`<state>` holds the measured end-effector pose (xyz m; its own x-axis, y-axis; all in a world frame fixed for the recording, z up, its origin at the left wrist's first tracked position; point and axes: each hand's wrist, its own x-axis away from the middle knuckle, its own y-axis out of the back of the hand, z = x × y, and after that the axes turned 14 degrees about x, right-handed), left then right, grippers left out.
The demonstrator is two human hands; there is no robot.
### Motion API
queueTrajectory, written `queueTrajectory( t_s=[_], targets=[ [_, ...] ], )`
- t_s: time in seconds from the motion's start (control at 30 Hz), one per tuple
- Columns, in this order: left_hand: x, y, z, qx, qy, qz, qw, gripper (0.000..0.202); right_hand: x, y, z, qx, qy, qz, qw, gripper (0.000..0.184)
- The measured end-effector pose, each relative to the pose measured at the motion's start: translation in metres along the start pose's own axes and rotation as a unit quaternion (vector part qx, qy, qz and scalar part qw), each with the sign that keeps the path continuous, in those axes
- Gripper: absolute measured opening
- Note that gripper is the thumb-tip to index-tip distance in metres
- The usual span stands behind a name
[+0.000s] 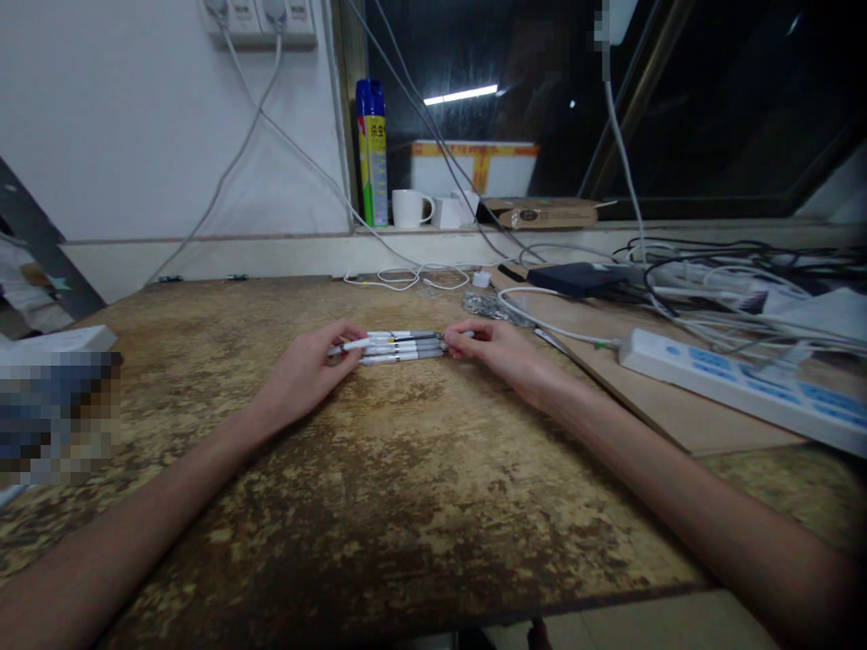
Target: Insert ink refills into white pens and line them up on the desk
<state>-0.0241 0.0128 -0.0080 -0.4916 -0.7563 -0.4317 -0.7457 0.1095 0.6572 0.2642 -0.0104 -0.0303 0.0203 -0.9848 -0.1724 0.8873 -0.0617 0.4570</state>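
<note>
Several slim white pens (399,348) with clear and dark parts lie side by side on the worn wooden table (406,469), crosswise in front of me. My left hand (312,363) is closed at their left ends, with a white pen end between thumb and fingers. At the right ends my right hand (489,345) is pinched shut, its fingertips pressed together on the pens. The fingers hide both ends of the row, so I cannot tell how many pens each hand grips.
A white power strip (738,379) rests on a brown board (643,397) at right, amid tangled cables (711,280). A clear plastic bag of small parts (491,307) lies behind my right hand. A spray can (371,153) and a white mug (410,208) stand on the sill.
</note>
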Motion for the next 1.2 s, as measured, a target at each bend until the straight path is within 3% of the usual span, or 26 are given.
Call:
queueTrajectory(
  t_s=[1.2],
  targets=[
    [-0.001,0.001,-0.002,-0.001,-0.003,0.008,1.000,0.024,0.004,0.001,0.013,-0.071,-0.036,0.015,0.997,0.019]
  ],
)
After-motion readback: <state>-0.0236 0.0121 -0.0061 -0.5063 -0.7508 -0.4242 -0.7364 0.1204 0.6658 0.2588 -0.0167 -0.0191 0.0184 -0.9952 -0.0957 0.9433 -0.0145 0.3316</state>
